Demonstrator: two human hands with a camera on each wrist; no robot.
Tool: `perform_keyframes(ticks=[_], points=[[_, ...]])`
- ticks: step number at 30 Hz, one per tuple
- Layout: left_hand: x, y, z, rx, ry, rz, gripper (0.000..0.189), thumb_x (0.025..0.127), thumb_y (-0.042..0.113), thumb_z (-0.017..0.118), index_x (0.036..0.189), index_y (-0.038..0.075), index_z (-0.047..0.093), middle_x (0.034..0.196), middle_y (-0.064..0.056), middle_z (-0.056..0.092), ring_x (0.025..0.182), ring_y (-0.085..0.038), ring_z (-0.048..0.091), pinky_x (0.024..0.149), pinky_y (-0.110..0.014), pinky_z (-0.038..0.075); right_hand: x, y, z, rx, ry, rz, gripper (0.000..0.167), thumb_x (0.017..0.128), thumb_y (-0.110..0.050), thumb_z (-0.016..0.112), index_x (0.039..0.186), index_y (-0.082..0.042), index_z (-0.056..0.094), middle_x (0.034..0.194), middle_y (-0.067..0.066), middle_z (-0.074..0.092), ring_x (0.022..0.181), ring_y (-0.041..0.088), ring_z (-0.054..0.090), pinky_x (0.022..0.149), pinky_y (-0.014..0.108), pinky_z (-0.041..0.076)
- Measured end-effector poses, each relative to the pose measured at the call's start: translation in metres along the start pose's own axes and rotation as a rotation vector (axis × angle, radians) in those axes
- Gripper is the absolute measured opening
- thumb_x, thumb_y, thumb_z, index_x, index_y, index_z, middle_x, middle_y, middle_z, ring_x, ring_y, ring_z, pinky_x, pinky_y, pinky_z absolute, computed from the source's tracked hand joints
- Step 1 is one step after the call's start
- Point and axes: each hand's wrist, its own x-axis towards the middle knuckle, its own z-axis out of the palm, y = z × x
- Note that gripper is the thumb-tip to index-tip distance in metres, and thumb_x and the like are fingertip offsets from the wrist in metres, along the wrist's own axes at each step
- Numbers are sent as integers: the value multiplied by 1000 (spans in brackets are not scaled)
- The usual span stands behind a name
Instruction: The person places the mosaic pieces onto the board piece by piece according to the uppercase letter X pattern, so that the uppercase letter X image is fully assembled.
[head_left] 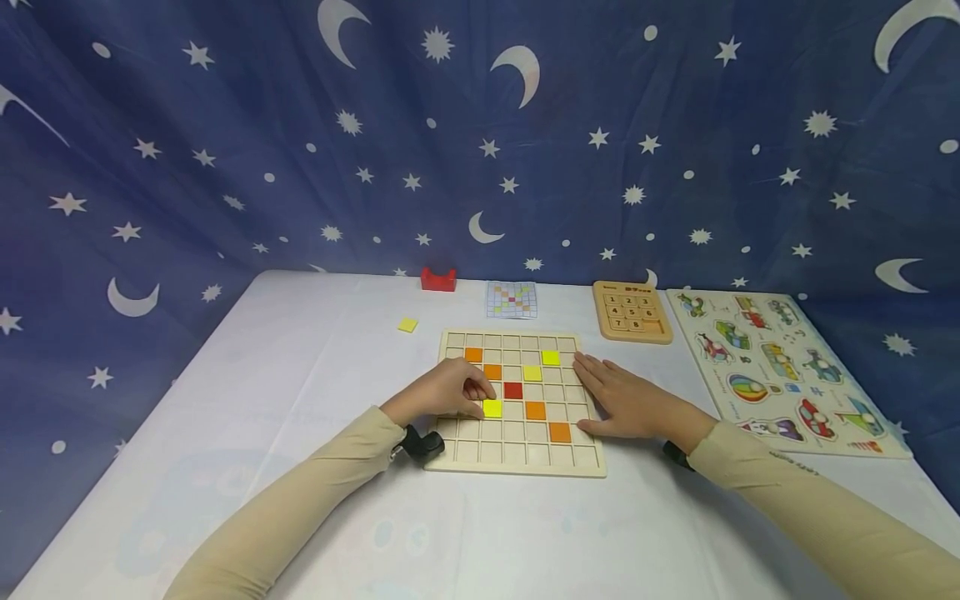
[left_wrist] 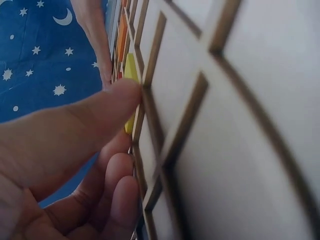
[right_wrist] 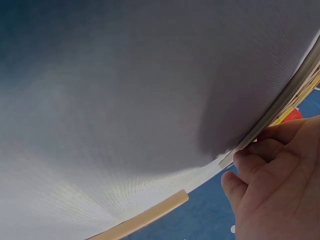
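A wooden grid board (head_left: 517,468) lies flat on the table, with several orange tiles (head_left: 536,410), one red tile (head_left: 513,390) and yellow tiles (head_left: 551,357) in its squares. My left hand (head_left: 444,390) is over the board's left side, its thumb and forefinger pinching a yellow tile (left_wrist: 131,65) at a square below and left of the red one. The thumb hides part of that tile in the left wrist view. My right hand (head_left: 628,402) rests along the board's right edge with its fingers stretched out and touching the rim.
One loose yellow tile (head_left: 407,325) lies behind and left of the board. Farther back are a red holder (head_left: 438,281) and a pattern card (head_left: 512,300). A wooden number puzzle (head_left: 633,312) and a picture puzzle board (head_left: 780,367) lie to the right.
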Motion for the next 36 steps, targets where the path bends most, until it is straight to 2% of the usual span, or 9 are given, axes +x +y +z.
perform_keyframes(ticks=[8,15,19,26,36], points=[[0,-2,-1,-10,-9,8,21,72,7,79,92,5,72,80,-1,66,70,-6,53,66,-15,48,-1,0,1,3,5,-3,92,87,-60,49,148,1,18,157,17,16,144,32,19,116,48,21],[0,-9,-13,-44,-18,29,25,74,7,78,97,4,72,87,-4,69,74,-6,57,69,-16,51,-3,-1,0,-2,22,-16,92,87,-61,49,147,3,20,156,19,18,143,33,22,115,48,24],[-2,-13,-26,-48,10,24,26,75,8,77,100,3,71,90,-7,69,76,-7,58,72,-18,52,-3,-1,0,5,15,-5,93,86,-61,49,148,2,19,156,18,17,144,32,20,116,47,23],[-3,-27,-49,-69,91,-41,28,76,6,76,103,1,70,90,-9,68,76,-11,55,74,-23,52,-2,-2,-1,3,8,1,93,86,-61,49,148,1,18,157,17,16,144,32,20,116,47,22],[-4,-61,-77,28,200,-98,35,76,9,76,110,3,69,104,-14,69,89,-22,62,85,-36,53,-1,0,-1,-2,10,-9,93,87,-61,48,148,1,18,157,17,16,145,31,19,117,47,22]])
